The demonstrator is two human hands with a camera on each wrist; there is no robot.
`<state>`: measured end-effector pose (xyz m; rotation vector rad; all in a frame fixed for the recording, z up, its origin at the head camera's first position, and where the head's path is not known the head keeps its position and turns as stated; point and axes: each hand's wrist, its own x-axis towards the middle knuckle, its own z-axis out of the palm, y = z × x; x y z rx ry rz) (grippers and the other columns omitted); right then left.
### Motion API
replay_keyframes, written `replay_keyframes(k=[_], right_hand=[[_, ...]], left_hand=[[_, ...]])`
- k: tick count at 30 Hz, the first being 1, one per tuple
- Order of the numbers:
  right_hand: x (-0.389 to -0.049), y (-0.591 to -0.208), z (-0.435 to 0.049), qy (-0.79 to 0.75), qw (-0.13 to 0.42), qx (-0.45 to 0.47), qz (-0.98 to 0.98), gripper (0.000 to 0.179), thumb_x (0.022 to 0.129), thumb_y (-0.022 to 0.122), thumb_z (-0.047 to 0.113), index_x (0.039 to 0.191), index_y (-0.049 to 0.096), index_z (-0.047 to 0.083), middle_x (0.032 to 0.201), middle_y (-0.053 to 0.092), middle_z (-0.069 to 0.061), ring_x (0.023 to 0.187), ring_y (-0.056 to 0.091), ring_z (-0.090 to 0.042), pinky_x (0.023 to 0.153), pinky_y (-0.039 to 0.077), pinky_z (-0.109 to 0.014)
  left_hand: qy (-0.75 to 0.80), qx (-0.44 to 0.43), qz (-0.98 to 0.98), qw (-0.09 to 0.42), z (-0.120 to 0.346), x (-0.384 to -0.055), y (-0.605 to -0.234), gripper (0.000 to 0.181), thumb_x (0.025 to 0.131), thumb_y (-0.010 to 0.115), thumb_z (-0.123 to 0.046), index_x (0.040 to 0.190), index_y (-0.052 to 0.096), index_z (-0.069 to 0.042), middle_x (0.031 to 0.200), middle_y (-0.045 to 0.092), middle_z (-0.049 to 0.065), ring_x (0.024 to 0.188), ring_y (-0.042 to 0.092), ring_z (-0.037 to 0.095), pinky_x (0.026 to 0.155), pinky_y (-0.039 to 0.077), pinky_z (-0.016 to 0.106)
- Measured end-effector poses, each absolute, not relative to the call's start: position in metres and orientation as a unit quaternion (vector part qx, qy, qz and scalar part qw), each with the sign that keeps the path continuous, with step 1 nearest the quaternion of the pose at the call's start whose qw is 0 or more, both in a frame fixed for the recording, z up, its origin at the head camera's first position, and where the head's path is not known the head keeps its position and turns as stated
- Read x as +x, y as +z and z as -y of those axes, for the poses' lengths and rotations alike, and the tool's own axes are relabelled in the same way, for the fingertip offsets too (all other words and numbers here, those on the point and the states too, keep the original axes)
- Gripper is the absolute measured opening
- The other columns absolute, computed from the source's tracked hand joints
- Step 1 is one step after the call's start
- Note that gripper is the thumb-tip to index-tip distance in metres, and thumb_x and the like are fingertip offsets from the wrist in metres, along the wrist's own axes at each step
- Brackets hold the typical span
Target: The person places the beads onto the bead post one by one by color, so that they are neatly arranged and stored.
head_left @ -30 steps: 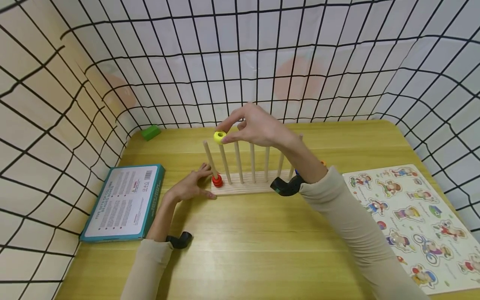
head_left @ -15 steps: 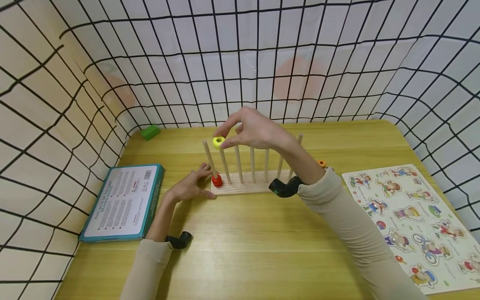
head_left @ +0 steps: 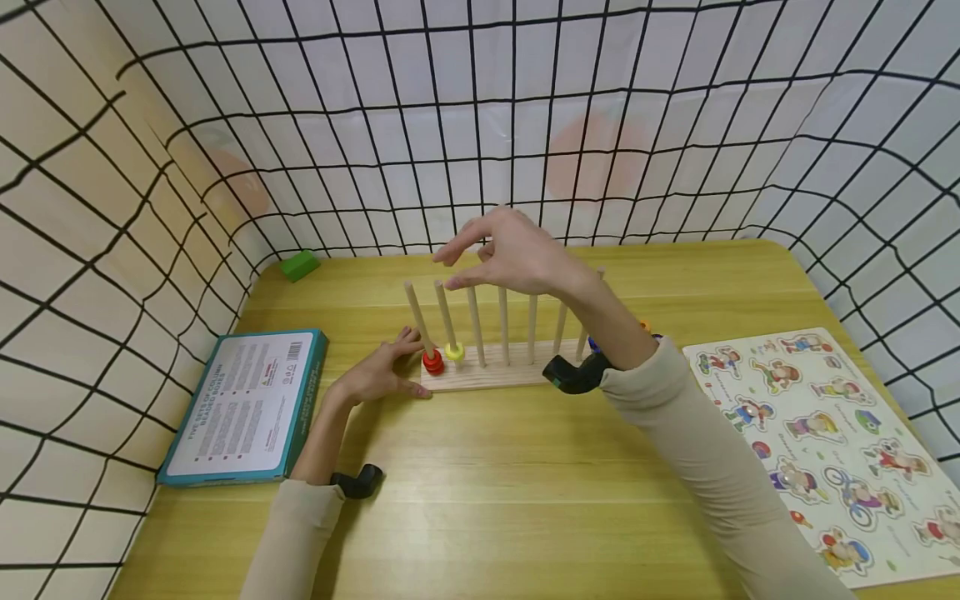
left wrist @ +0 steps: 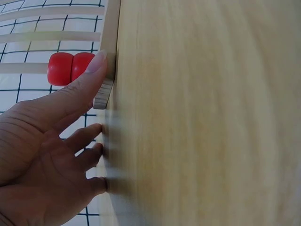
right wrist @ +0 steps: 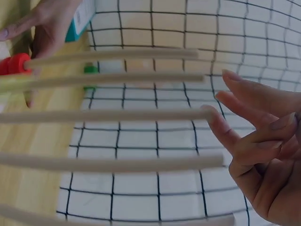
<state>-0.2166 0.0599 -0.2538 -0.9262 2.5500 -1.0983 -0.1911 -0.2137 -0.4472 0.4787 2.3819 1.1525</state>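
Note:
A wooden board (head_left: 495, 377) bears a row of several upright pegs. Two red beads (head_left: 433, 362) sit stacked at the foot of its leftmost peg. Low on the second peg is a yellow bead (head_left: 454, 352), near the board. My left hand (head_left: 382, 371) rests at the board's left end, thumb along the front edge beside the red beads (left wrist: 70, 68), with the other fingertips on the table in the left wrist view. Above the second and third peg tops hovers my right hand (head_left: 513, 254), thumb and index finger apart with nothing between them.
Blue and orange beads (head_left: 646, 326) lie partly hidden behind the right forearm. A blue-edged box (head_left: 247, 404) is at the left, a green block (head_left: 301, 265) at the back left. A picture puzzle board (head_left: 825, 450) lies right. Black wire mesh (head_left: 517, 125) stands around the table.
The right thumb and index finger have let go of the yellow bead, which has dropped from the second peg's top to low on it. The left hand has not moved.

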Motion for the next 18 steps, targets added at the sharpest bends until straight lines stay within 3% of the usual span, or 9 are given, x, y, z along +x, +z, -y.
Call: replay_keyframes(k=[3, 5, 6, 8, 12, 15, 18], right_hand=[[-0.215, -0.251, -0.079, -0.396, 0.090, -0.294, -0.865, 0.031, 0.093, 0.080, 0.025, 0.123, 0.077, 0.020, 0.130, 0.072, 0.002, 0.059, 0.045, -0.008, 0.057, 0.041, -0.024], [-0.213, -0.250, -0.096, -0.414, 0.075, -0.279, -0.863, 0.032, 0.094, 0.079, 0.026, 0.125, 0.077, 0.020, 0.135, 0.070, 0.002, 0.059, 0.051, -0.006, 0.058, 0.043, -0.022], [-0.213, -0.250, -0.106, -0.422, 0.068, -0.266, -0.864, 0.031, 0.094, 0.078, 0.027, 0.125, 0.076, 0.020, 0.138, 0.068, 0.002, 0.055, 0.049, -0.008, 0.053, 0.036, -0.023], [-0.211, -0.250, -0.129, -0.431, 0.054, -0.244, -0.867, 0.031, 0.095, 0.077, 0.028, 0.125, 0.076, 0.020, 0.144, 0.064, 0.000, 0.062, 0.060, -0.009, 0.054, 0.037, -0.023], [-0.210, -0.256, -0.174, -0.431, 0.044, -0.194, -0.880, 0.033, 0.097, 0.074, 0.034, 0.126, 0.075, 0.020, 0.142, 0.066, -0.002, 0.057, 0.053, -0.009, 0.049, 0.035, -0.026], [-0.209, -0.266, -0.202, -0.420, 0.044, -0.168, -0.891, 0.034, 0.097, 0.073, 0.036, 0.127, 0.074, 0.019, 0.135, 0.070, -0.005, 0.049, 0.040, -0.011, 0.049, 0.039, -0.026], [-0.207, -0.281, -0.226, -0.399, 0.059, -0.147, -0.903, 0.036, 0.098, 0.072, 0.037, 0.129, 0.073, 0.019, 0.138, 0.069, -0.006, 0.048, 0.038, -0.012, 0.052, 0.042, -0.026]], left_hand=[[0.418, 0.175, -0.863, 0.223, 0.213, -0.191, -0.448, 0.084, 0.085, 0.085, -0.012, 0.157, 0.042, -0.003, 0.174, 0.007, 0.020, 0.162, -0.008, 0.038, 0.127, -0.012, 0.066], [0.419, 0.174, -0.863, 0.223, 0.213, -0.191, -0.448, 0.084, 0.085, 0.085, -0.012, 0.157, 0.042, -0.003, 0.174, 0.006, 0.021, 0.162, -0.008, 0.039, 0.127, -0.012, 0.066], [0.420, 0.173, -0.862, 0.223, 0.212, -0.191, -0.447, 0.084, 0.085, 0.085, -0.011, 0.157, 0.042, -0.003, 0.174, 0.006, 0.021, 0.162, -0.009, 0.039, 0.127, -0.012, 0.067], [0.420, 0.169, -0.863, 0.224, 0.212, -0.190, -0.447, 0.085, 0.085, 0.085, -0.011, 0.157, 0.042, -0.004, 0.174, 0.006, 0.020, 0.162, -0.009, 0.038, 0.127, -0.013, 0.066], [0.421, 0.165, -0.863, 0.225, 0.212, -0.189, -0.446, 0.086, 0.085, 0.085, -0.010, 0.158, 0.040, -0.004, 0.174, 0.006, 0.020, 0.162, -0.009, 0.039, 0.127, -0.012, 0.066], [0.420, 0.163, -0.864, 0.225, 0.212, -0.189, -0.445, 0.087, 0.084, 0.085, -0.011, 0.158, 0.040, -0.004, 0.174, 0.005, 0.019, 0.162, -0.009, 0.038, 0.128, -0.012, 0.065], [0.418, 0.162, -0.865, 0.225, 0.211, -0.189, -0.445, 0.087, 0.084, 0.085, -0.011, 0.158, 0.040, -0.005, 0.174, 0.006, 0.018, 0.162, -0.009, 0.037, 0.128, -0.012, 0.064]])
